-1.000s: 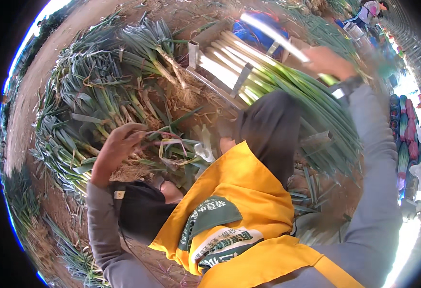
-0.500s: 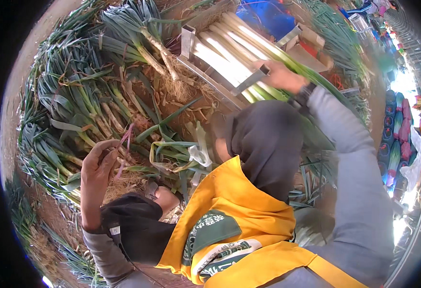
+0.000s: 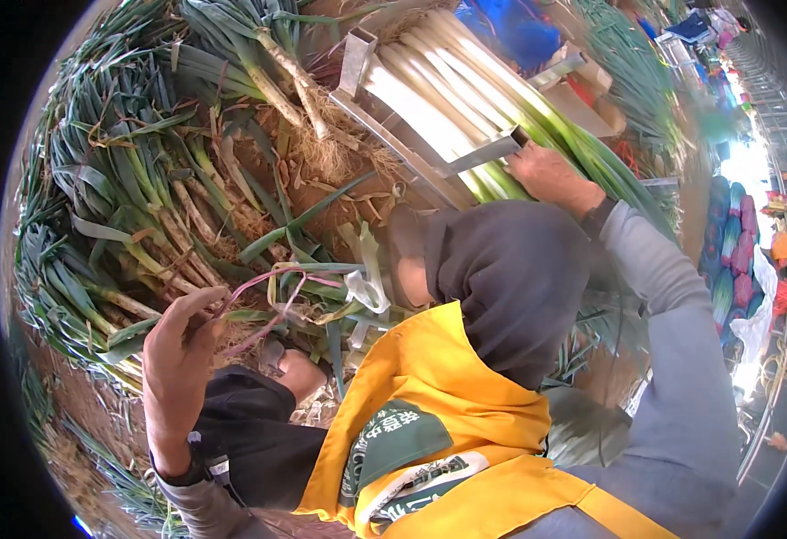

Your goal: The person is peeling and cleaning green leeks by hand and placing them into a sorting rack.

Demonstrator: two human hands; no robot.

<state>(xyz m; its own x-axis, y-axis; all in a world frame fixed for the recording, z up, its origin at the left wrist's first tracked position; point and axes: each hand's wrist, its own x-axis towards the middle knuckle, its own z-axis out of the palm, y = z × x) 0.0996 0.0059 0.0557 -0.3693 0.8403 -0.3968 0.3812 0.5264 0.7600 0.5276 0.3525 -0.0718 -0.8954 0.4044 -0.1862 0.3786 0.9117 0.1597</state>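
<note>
My left hand (image 3: 178, 359) is raised at the left, with its fingertips pinched on a thin pink string (image 3: 272, 314) that trails to the right. My right hand (image 3: 555, 177) curls over the green part of several trimmed leeks (image 3: 465, 99), beside the end of a metal bracket; some of its fingertips are hidden. The leeks lie side by side, white ends far, in a metal frame (image 3: 402, 153) with upright brackets. Next to my left hand are untrimmed leeks (image 3: 178, 225) with roots and soil on them.
A blue plastic bag (image 3: 514, 31) and a cardboard box (image 3: 591, 85) stand behind the frame. More leeks (image 3: 622, 67) lie at the far right. Loose leaves and peelings litter the soil. My knees, in dark trousers (image 3: 510, 278), and yellow apron (image 3: 492, 377) fill the near middle.
My right hand has moved right and nearer along the leeks, from the white part to the green. The left hand has come down slightly, and the string now stretches out to the right.
</note>
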